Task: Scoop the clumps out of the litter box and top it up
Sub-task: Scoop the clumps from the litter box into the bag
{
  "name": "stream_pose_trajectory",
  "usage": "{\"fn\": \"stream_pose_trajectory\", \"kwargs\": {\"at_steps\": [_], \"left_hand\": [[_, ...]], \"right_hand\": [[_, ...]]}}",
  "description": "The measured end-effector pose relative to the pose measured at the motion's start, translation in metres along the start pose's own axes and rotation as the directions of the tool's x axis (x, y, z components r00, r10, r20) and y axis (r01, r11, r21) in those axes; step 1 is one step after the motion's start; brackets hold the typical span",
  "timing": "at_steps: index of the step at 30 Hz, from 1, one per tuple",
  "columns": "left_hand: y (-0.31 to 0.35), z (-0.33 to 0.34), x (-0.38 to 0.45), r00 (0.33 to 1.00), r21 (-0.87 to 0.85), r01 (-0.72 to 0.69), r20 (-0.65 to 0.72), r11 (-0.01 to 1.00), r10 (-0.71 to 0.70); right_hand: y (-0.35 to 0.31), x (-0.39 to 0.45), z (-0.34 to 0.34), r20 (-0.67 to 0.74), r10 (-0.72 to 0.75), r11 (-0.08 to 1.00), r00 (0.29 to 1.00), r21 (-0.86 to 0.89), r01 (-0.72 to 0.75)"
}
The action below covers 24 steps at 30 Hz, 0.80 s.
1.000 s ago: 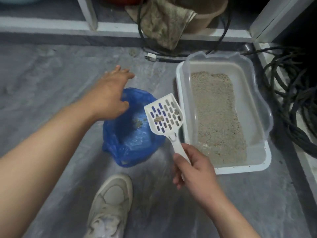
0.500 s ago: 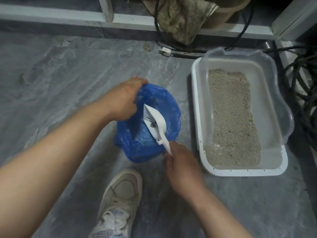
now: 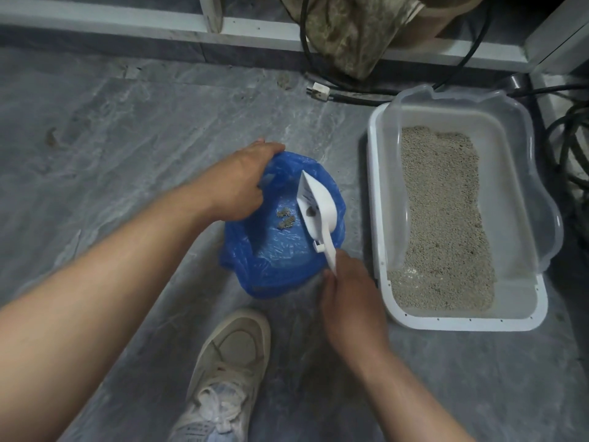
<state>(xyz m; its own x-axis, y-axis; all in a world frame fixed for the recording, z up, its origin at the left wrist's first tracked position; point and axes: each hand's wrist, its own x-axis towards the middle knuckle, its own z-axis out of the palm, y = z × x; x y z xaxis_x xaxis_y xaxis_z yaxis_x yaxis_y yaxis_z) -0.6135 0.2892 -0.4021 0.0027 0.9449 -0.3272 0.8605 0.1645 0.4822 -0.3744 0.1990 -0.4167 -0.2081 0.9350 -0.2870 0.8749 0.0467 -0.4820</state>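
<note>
A blue plastic bag (image 3: 280, 260) stands open on the grey floor in the middle of the head view. My left hand (image 3: 242, 183) grips the bag's far left rim. My right hand (image 3: 347, 301) holds the handle of a white slotted scoop (image 3: 318, 208), which is tipped on its side inside the bag. Small grey clumps (image 3: 285, 218) lie in the bag, and one dark clump sits in the scoop. To the right is the white litter box (image 3: 379, 186) with a clear raised rim and a layer of pale grey litter (image 3: 443, 212).
My white sneaker (image 3: 229, 362) is planted on the floor just below the bag. Black cables (image 3: 570, 148) coil right of the box. A cable with a plug (image 3: 318, 90) and a hanging dirty cloth (image 3: 347, 33) lie behind, under a white frame.
My right hand swung the scoop from beside the litter box into the bag and tipped it. My left hand dropped onto the bag's rim and gripped it. Clumps now lie in the bag.
</note>
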Motion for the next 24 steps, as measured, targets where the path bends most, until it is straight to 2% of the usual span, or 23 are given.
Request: {"fn": "stream_pose_trajectory", "kwargs": {"at_steps": [4, 19, 24], "left_hand": [[0.005, -0.001, -0.003, 1.0, 0.002, -0.008, -0.009, 1.0, 0.008], [0.012, -0.002, -0.003, 1.0, 0.005, -0.018, -0.011, 1.0, 0.018], [0.015, -0.002, -0.004, 1.0, 0.009, -0.027, -0.008, 1.0, 0.027]], "right_hand": [[0.003, 0.003, 0.001, 0.092, 0.065, 0.993, 0.994, -0.109, -0.054], [0.009, 0.0, -0.002, 0.079, 0.024, 0.988, 0.997, -0.152, -0.012], [0.013, 0.0, -0.001, 0.072, 0.057, 0.981, 0.996, -0.188, -0.042]]}}
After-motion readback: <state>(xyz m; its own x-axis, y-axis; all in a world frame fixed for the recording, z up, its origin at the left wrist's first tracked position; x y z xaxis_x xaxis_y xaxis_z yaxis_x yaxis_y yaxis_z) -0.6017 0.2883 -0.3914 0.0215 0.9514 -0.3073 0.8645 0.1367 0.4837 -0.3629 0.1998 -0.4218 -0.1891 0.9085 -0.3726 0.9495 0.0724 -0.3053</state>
